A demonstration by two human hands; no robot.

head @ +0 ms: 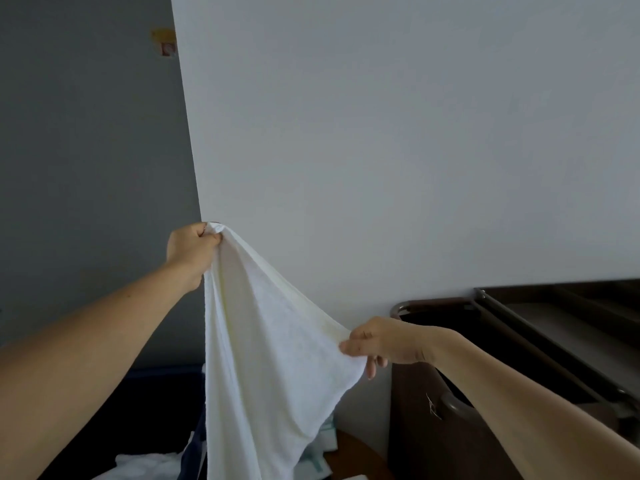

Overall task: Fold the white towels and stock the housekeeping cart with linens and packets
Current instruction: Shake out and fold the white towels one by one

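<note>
Aloft before the wall [381,133], a white towel [263,341] hangs stretched between both hands: left hand [190,247] clenches its upper corner, right hand [381,341] pinches a lower edge, beside the dark cart [519,341].

A plain white wall [381,133] fills most of the view, meeting a darker grey wall [86,133] along a near-vertical edge that leans slightly to the right as it runs down. High on the grey wall, just beside that edge, sits a smudged yellow patch [162,35] with a small red and white sticker [168,49] right below it, both too blurred to read. At the bottom, a curved piece of brown wooden surface [349,455] shows near the foot of the white wall, and a dark navy shape [156,400] lies in shadow to its left
</note>
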